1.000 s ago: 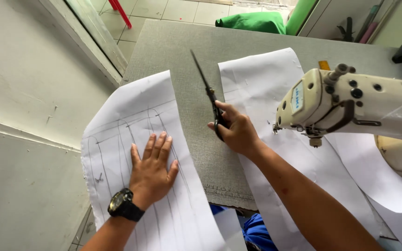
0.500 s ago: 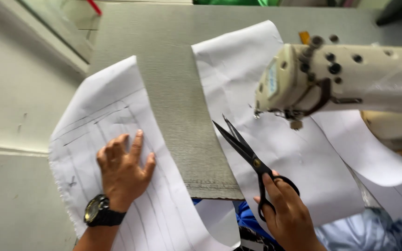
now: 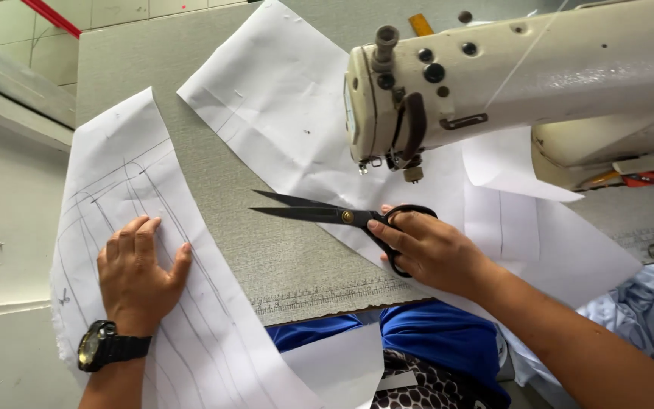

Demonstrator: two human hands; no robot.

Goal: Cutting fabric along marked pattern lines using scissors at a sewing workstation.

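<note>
While left hand (image 3: 139,274) is lying flat, fingers spread, pinning lined paper pattern (image 3: 145,250) to grey worktop (image 3: 213,167), right hand (image 3: 433,250) is gripping black scissors (image 3: 327,214) by handles, fingers closed through loops, blades slightly parted, pointing toward left hand across bare gap. Likely step: bringing scissors to pattern for cutting; next move is calling for blade lined up on drawn line, sheet kept taut. White paper sheet (image 3: 289,98) is lying beyond right fingers, under cream sewing machine (image 3: 524,83). Small blue-white label is showing on machine head, above scissors.
</note>
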